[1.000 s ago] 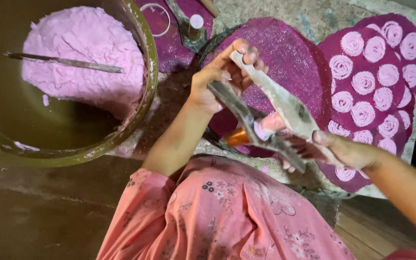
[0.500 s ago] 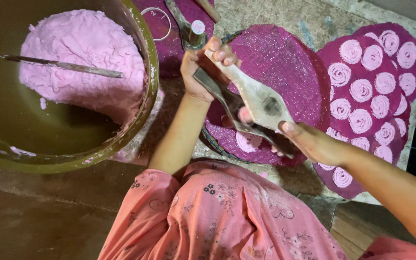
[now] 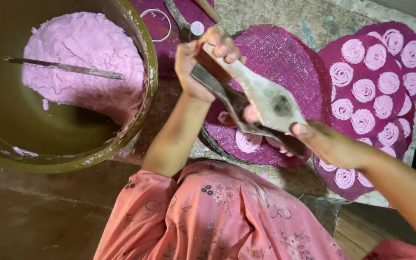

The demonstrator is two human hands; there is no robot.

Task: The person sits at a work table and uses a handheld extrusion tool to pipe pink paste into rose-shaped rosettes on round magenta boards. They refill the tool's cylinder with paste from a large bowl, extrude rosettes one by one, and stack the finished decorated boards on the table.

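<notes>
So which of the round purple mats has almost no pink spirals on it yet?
The middle mat, directly under the hands and the press: only a couple of spirals sit at its near edge, while the right mat is covered.

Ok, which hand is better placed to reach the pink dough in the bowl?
Probably the left hand: it grips the wooden press on the side next to the bowl, while the right hand holds the far end over the purple mat.

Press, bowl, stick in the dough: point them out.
press (image 3: 266,98), head view, on its flat wooden paddle.
bowl (image 3: 151,72), head view, on its green rim.
stick (image 3: 63,68), head view, mid-shaft over the pink dough (image 3: 83,45).
</notes>
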